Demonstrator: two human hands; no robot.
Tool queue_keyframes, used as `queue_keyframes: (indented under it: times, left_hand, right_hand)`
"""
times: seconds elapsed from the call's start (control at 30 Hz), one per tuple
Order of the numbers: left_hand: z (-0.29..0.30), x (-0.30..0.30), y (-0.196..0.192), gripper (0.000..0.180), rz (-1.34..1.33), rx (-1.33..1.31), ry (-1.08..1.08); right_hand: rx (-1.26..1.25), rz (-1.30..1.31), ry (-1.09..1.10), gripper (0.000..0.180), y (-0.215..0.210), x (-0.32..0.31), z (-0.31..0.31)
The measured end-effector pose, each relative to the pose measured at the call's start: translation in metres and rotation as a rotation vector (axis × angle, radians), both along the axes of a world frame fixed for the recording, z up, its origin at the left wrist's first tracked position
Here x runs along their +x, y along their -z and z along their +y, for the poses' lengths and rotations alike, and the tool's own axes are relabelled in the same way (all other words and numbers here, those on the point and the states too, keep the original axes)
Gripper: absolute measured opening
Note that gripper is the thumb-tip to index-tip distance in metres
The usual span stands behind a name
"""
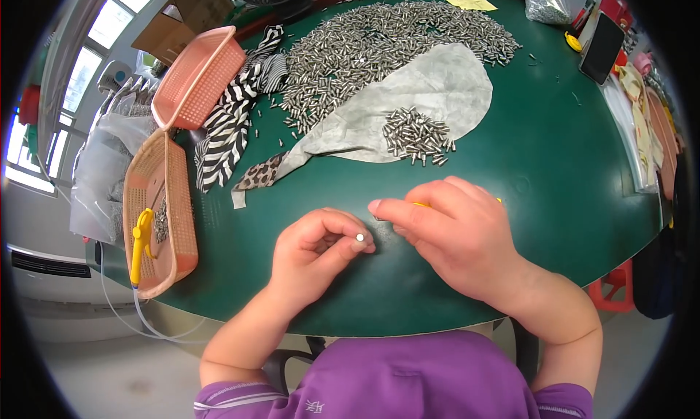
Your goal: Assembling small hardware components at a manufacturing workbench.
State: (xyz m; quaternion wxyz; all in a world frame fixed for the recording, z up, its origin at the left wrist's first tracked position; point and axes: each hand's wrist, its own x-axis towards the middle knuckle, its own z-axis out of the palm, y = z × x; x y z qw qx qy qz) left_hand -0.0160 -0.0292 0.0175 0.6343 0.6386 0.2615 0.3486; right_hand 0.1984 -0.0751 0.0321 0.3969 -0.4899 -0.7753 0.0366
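My left hand (321,248) is closed, pinching a small metal cylinder (360,237) whose pale round end faces up between thumb and fingertips. Just to its right, my right hand (463,226) is closed around a thin yellow tool (421,205); only bits of it show, so its kind is unclear. A dark metallic bit (379,218) shows at the right fingertips, partly hidden. Beyond both hands, a small pile of metal cylinders (417,133) lies at the near edge of a grey-white cloth (456,76). Behind the cloth spreads a large heap of similar cylinders (350,51).
The green table (569,142) has a curved near edge. At left stand two pink plastic baskets (197,76), the nearer holding metal pieces and a yellow air gun (140,244) at its rim. Zebra-striped cloth (226,135) lies alongside. A phone (602,49) and plastic bags sit at right.
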Motion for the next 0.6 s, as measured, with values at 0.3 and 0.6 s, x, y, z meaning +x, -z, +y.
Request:
queue_keyframes:
  times: [0.3, 0.6]
  left_hand:
    - [0.0038, -0.0012, 0.0036, 0.016, -0.082, 0.025, -0.080]
    - [0.0019, -0.0009, 0.0024, 0.019, -0.001, 0.046, -0.121]
  right_hand:
    - [-0.164, 0.296, -0.152, 0.023, 0.0026, -0.0071, -0.0006]
    - [-0.198, 0.264, -0.188, 0.025, 0.0059, -0.0086, -0.0025]
